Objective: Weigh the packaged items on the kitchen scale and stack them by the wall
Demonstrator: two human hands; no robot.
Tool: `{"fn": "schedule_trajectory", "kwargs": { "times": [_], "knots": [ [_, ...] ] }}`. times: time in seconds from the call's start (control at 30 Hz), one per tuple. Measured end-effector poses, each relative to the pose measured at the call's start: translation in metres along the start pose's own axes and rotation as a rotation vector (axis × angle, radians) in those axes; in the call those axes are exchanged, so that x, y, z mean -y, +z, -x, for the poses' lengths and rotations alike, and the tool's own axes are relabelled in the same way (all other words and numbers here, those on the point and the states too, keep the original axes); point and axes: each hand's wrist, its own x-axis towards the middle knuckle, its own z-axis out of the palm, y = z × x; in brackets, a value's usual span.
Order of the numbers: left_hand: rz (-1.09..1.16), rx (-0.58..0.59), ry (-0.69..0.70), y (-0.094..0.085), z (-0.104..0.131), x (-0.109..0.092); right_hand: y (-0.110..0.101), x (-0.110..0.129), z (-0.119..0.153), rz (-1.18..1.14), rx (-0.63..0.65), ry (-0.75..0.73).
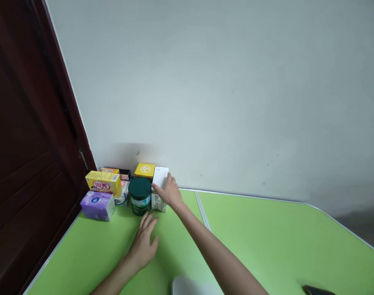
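My right hand (170, 191) has its thumb at the left front edge and its fingers at the right side of a white box (159, 201) with dark lettering, which stands upright. Directly left of this box is a dark green jar (139, 194) with a round lid. My left hand (144, 241) is just in front of the jar, over the table, fingers spread and holding nothing. Behind the jar stands a yellow box (144, 169) with a white round logo. Part of the white box is hidden by my right hand.
Left of the jar, a yellow carton (103, 183) sits behind a purple tissue pack (97, 205), with more small boxes behind. The green table (260, 233) meets a pale wall. A white object (193, 287) and a dark object (317, 290) show at the near edge.
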Motion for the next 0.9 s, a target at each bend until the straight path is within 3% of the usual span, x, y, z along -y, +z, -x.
{"fn": "schedule_trajectory", "kwargs": {
  "times": [0.1,0.2,0.37,0.53,0.67,0.8,0.9],
  "knots": [
    [-0.050,-0.001,-0.012,0.001,-0.018,0.003,0.007,0.014,-0.021,0.008,0.047,0.054],
    [-0.077,0.002,-0.038,-0.005,-0.013,0.008,0.003,0.007,-0.021,0.031,0.077,0.080],
    [-0.018,0.016,-0.042,-0.024,0.010,0.005,-0.036,-0.026,0.002,0.054,0.108,0.074],
    [0.081,0.010,-0.019,-0.032,0.018,-0.020,-0.095,-0.046,0.064,0.032,0.165,-0.076],
    [0.182,0.120,-0.060,-0.031,0.040,-0.050,-0.136,-0.060,0.132,-0.081,0.245,-0.397],
    [0.317,0.323,-0.024,-0.020,0.078,-0.071,-0.150,-0.081,0.188,-0.219,0.407,-0.491],
    [0.332,0.348,-0.029,-0.002,0.104,-0.073,-0.141,-0.096,0.214,-0.192,0.428,-0.482]
  ]
}}
